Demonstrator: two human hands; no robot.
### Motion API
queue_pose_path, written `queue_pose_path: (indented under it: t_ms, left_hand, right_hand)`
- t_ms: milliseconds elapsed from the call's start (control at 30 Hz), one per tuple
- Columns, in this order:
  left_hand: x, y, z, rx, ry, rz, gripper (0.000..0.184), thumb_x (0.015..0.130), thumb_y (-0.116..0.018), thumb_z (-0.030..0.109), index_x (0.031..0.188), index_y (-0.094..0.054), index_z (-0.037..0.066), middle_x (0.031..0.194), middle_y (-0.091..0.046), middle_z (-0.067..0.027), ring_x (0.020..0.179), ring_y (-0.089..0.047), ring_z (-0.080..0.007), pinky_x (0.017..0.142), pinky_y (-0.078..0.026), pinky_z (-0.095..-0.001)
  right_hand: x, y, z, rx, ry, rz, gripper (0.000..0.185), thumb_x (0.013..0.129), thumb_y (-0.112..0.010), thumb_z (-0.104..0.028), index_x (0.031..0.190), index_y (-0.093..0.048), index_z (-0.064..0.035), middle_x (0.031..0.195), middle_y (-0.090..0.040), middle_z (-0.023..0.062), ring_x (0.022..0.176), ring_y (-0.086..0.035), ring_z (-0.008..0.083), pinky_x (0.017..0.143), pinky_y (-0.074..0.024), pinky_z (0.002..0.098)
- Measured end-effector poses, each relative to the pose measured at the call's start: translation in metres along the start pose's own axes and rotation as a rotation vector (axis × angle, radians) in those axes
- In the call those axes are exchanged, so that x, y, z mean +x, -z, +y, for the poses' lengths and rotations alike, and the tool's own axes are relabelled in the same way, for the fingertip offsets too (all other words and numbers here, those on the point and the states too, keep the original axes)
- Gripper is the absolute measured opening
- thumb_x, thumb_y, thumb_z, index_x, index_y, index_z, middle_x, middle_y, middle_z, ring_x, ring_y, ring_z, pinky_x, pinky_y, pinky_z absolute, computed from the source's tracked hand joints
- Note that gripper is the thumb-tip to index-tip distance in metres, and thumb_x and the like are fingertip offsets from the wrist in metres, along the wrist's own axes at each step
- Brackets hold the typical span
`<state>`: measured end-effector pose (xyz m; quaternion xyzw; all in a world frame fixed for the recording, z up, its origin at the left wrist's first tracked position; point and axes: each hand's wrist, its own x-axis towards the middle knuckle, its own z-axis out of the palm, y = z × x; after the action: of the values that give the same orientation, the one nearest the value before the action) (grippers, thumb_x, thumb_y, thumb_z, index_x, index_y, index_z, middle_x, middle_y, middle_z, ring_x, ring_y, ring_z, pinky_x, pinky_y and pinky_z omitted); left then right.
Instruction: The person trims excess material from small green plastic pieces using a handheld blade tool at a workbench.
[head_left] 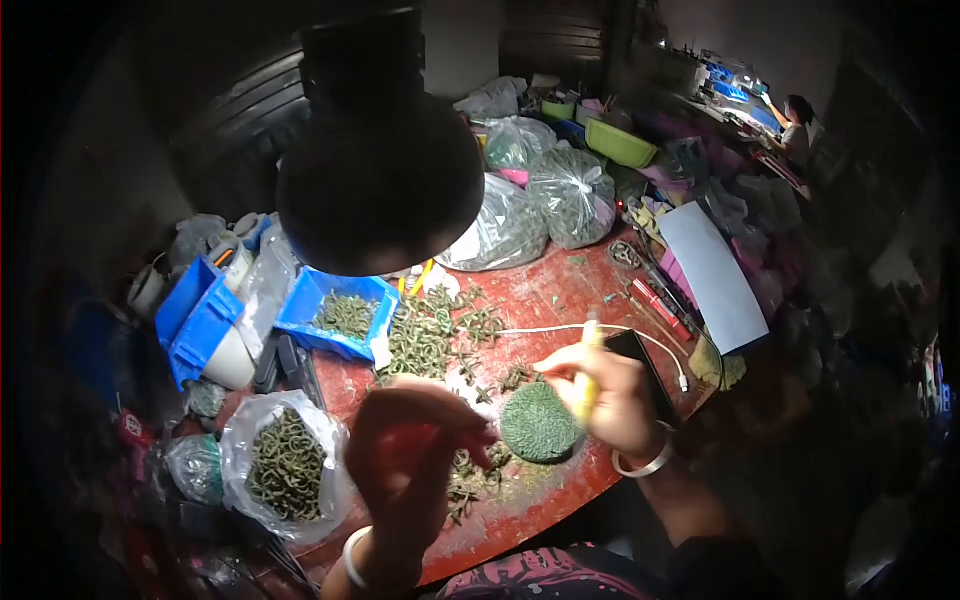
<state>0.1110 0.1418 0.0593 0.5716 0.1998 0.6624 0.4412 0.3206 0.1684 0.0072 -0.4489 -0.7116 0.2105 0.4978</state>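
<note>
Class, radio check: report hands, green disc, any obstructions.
Right hand gripping yellow tool beside green disc. Left hand nearby, grip unclear. Loose curled pieces left of disc.

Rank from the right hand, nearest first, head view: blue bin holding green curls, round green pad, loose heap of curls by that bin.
1. Round green pad, just left of the right hand.
2. Loose heap of curls, farther left.
3. Blue bin, left of the heap.

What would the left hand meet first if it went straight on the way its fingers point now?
Likely the round green pad, next in line from the left hand. Depth is unclear, though: if the hand is raised above the red table, it could pass over.
</note>
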Motion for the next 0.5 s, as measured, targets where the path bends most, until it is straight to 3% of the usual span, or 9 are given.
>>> queue_pose_path:
  t_ms: [67,100,133,200,333,400,433,500]
  left_hand:
    - [-0.021,0.007,-0.042,-0.066,0.273,0.07,0.011,0.087,-0.053,-0.007,0.095,-0.057,0.0,0.089,-0.066,-0.0132,0.072,-0.063,-0.0146,0.058,-0.051,-0.0246]
    - [-0.027,0.012,-0.056,-0.028,0.365,0.125,0.009,0.087,-0.055,-0.005,0.093,-0.057,0.0,0.087,-0.066,-0.013,0.071,-0.062,-0.0149,0.058,-0.051,-0.0246]
    - [-0.033,0.021,-0.068,0.012,0.461,0.179,0.006,0.086,-0.057,-0.002,0.092,-0.057,0.001,0.085,-0.065,-0.0127,0.069,-0.061,-0.0151,0.058,-0.05,-0.0246]
    - [-0.044,0.042,-0.085,0.037,0.523,0.235,0.006,0.087,-0.056,-0.002,0.092,-0.057,0.001,0.086,-0.066,-0.0116,0.071,-0.062,-0.0137,0.059,-0.05,-0.0238]
    - [-0.055,0.078,-0.086,0.108,0.556,0.253,0.007,0.088,-0.056,-0.004,0.093,-0.057,0.001,0.087,-0.065,-0.011,0.072,-0.062,-0.0128,0.06,-0.051,-0.0234]
    - [-0.056,0.092,-0.082,0.172,0.58,0.138,0.011,0.089,-0.057,-0.004,0.099,-0.056,0.0,0.093,-0.065,-0.0104,0.078,-0.063,-0.012,0.065,-0.053,-0.0219]
    - [-0.057,0.096,-0.08,0.128,0.611,0.136,0.02,0.086,-0.06,-0.007,0.105,-0.055,0.0,0.101,-0.063,-0.0112,0.084,-0.063,-0.0125,0.071,-0.055,-0.0224]
    - [-0.058,0.101,-0.077,0.067,0.594,0.076,0.05,0.079,-0.068,-0.009,0.123,-0.046,0.001,0.119,-0.055,-0.0123,0.105,-0.058,-0.0174,0.085,-0.054,-0.0289]
  right_hand:
    - [-0.004,-0.023,0.052,-0.191,0.065,-0.08,0.019,0.076,-0.066,0.0,0.093,-0.064,-0.0063,0.075,-0.064,0.0107,0.074,-0.062,0.0265,0.068,-0.0486,0.0356]
    - [-0.002,-0.026,0.053,-0.21,-0.059,-0.186,0.02,0.074,-0.068,-0.001,0.093,-0.066,-0.0059,0.085,-0.066,0.0082,0.078,-0.06,0.0255,0.072,-0.0494,0.0345]
    - [0.004,-0.037,0.059,-0.213,0.099,-0.114,0.02,0.072,-0.058,0.002,0.088,-0.061,-0.0084,0.073,-0.063,0.0097,0.07,-0.056,0.031,0.068,-0.0438,0.0395]
    - [0.008,-0.048,0.082,-0.313,0.027,-0.203,0.015,0.072,-0.064,-0.002,0.086,-0.062,-0.0069,0.08,-0.063,0.0088,0.08,-0.055,0.029,0.075,-0.0453,0.0375]
    - [0.021,-0.054,0.071,-0.303,0.028,-0.166,0.015,0.071,-0.065,0.001,0.084,-0.061,-0.0043,0.08,-0.063,0.0099,0.081,-0.058,0.0285,0.073,-0.0474,0.0368]
    - [0.023,-0.062,0.048,-0.149,0.027,-0.075,0.019,0.069,-0.069,0.003,0.086,-0.063,-0.003,0.08,-0.063,0.0105,0.079,-0.061,0.0261,0.07,-0.0503,0.0343]
    - [0.019,-0.069,0.039,-0.043,-0.017,-0.051,0.021,0.068,-0.072,0.004,0.087,-0.065,-0.0018,0.081,-0.064,0.0105,0.077,-0.064,0.0234,0.067,-0.0519,0.0317]
    - [0.019,-0.082,0.018,-0.008,0.166,-0.022,0.022,0.069,-0.073,0.004,0.089,-0.066,-0.0019,0.083,-0.065,0.0099,0.075,-0.064,0.0219,0.065,-0.051,0.0316]
